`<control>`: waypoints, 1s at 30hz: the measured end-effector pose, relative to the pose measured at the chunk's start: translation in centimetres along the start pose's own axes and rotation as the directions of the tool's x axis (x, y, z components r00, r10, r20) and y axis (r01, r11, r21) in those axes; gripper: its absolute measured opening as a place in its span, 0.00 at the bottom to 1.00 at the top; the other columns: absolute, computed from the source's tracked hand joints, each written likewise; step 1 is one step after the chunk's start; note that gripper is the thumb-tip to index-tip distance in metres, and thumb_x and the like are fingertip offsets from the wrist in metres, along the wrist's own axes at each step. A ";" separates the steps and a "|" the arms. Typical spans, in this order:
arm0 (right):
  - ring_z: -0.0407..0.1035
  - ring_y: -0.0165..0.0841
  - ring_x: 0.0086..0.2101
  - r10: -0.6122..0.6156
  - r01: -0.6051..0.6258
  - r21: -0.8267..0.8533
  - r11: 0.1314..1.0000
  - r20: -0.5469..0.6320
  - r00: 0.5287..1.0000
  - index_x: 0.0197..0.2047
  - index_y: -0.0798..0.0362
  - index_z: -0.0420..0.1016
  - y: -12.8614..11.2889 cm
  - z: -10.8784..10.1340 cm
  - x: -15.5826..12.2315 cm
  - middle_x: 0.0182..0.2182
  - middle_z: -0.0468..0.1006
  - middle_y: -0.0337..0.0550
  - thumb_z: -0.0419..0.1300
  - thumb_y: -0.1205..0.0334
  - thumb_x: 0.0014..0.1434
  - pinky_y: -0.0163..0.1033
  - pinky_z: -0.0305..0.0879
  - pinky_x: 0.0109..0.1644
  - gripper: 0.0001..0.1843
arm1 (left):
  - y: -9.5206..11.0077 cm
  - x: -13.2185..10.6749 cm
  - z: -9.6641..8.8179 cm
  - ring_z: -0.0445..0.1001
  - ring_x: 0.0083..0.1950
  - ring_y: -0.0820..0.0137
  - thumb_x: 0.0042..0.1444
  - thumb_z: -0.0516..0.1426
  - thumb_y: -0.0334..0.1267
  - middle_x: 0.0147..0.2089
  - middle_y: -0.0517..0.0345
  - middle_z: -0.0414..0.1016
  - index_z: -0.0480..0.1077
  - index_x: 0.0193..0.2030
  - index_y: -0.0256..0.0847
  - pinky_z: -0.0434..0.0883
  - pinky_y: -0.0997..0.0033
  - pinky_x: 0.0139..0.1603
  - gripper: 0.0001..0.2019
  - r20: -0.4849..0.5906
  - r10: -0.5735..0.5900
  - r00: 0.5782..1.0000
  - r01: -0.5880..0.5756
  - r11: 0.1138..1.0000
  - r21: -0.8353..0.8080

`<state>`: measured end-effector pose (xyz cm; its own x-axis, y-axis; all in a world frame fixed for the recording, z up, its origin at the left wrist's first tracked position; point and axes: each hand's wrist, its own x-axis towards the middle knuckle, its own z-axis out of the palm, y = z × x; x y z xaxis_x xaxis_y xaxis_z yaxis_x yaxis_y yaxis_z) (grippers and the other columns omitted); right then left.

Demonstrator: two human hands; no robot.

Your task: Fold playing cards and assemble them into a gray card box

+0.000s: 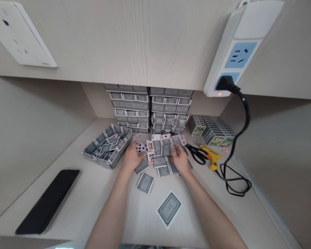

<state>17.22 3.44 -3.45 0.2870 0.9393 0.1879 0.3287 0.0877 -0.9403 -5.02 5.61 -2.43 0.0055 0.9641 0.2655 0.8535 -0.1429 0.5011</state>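
Observation:
My left hand [131,156] rests with thumb and fingers apart beside a face-up spade card [140,147]. My right hand [180,158] has its fingers and thumb bent together at the right side of an assembly of folded playing cards [167,149], seemingly pinching its edge. Most of those cards show grey patterned backs; a few red and black faces stick out at the left and top. Near my left wrist lies a small folded card [141,166]. Closer to me are another folded card [145,183] and a flat, face-down card [169,209].
A tray made of cards [109,162] holds loose pieces on the left. Stacked card boxes [131,104] stand behind, with packed decks [214,129] to their right. Black scissors [197,154], a yellow glue gun [211,155] and its black cable [229,190] lie right; a black pad [48,200] lies left.

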 end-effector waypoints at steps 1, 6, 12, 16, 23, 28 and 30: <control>0.59 0.30 0.12 0.001 -0.001 0.002 1.000 0.009 1.000 0.49 0.59 0.65 0.1 0.0 0.0 0.10 0.64 0.32 0.52 0.48 0.53 0.33 0.55 0.17 0.27 | 0.1 0.0 0.0 0.67 0.51 0.62 0.47 0.57 0.39 0.51 0.44 0.67 0.55 0.56 0.35 0.64 0.66 0.50 0.29 0.005 -0.003 1.000 0.003 1.000 0.001; 0.59 0.29 0.12 -0.012 0.012 0.005 1.000 0.028 1.000 0.46 0.57 0.66 0.5 0.0 0.0 0.11 0.63 0.32 0.51 0.49 0.53 0.33 0.54 0.17 0.23 | 0.7 -0.1 -0.7 0.69 0.48 0.63 0.47 0.57 0.36 0.49 0.47 0.69 0.59 0.53 0.37 0.65 0.67 0.48 0.24 -0.030 0.035 0.999 -0.033 0.998 0.054; 0.58 0.29 0.12 0.013 -0.015 0.054 0.998 0.047 0.999 0.45 0.57 0.66 0.7 0.1 0.1 0.11 0.64 0.32 0.50 0.48 0.53 0.32 0.54 0.17 0.23 | 0.8 -0.3 -1.1 0.69 0.46 0.62 0.49 0.55 0.40 0.47 0.48 0.69 0.60 0.52 0.38 0.66 0.66 0.46 0.22 -0.072 0.085 0.994 -0.077 0.991 0.110; 0.59 0.29 0.13 0.008 -0.011 0.053 0.999 0.047 0.999 0.42 0.56 0.68 0.7 0.1 0.1 0.11 0.65 0.33 0.51 0.48 0.53 0.33 0.55 0.18 0.21 | 0.8 -0.2 -0.8 0.70 0.46 0.63 0.49 0.55 0.40 0.47 0.48 0.69 0.60 0.51 0.38 0.66 0.68 0.46 0.22 -0.068 0.066 0.996 -0.062 0.996 0.057; 0.58 0.29 0.12 0.019 -0.025 0.086 0.996 0.063 0.998 0.39 0.57 0.69 0.7 0.0 0.3 0.11 0.65 0.34 0.51 0.47 0.52 0.33 0.54 0.16 0.22 | 0.5 -0.1 -0.8 0.68 0.50 0.62 0.47 0.57 0.38 0.50 0.45 0.68 0.58 0.53 0.35 0.64 0.66 0.50 0.25 0.027 0.065 0.998 -0.066 0.997 0.041; 0.59 0.30 0.12 0.013 -0.017 0.070 0.997 0.061 0.998 0.37 0.56 0.70 1.0 0.1 0.5 0.11 0.66 0.34 0.51 0.47 0.52 0.34 0.55 0.17 0.21 | 0.4 -0.1 -1.1 0.68 0.49 0.62 0.48 0.58 0.40 0.49 0.44 0.69 0.60 0.52 0.36 0.64 0.66 0.49 0.25 0.034 0.059 0.998 -0.060 0.997 0.037; 0.59 0.30 0.13 0.015 -0.019 0.070 0.997 0.062 0.998 0.38 0.56 0.70 1.1 0.1 0.6 0.11 0.66 0.34 0.51 0.47 0.52 0.34 0.55 0.17 0.21 | 0.4 -0.1 -1.3 0.69 0.49 0.62 0.49 0.57 0.42 0.49 0.45 0.69 0.60 0.51 0.37 0.64 0.66 0.49 0.23 0.013 0.070 0.997 -0.070 0.997 0.035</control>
<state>17.66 4.10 -4.41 0.2356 0.9592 0.1561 0.2596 0.0926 -0.9613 -5.35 5.16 -1.20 0.0721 0.9546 0.2890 0.8688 -0.2025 0.4519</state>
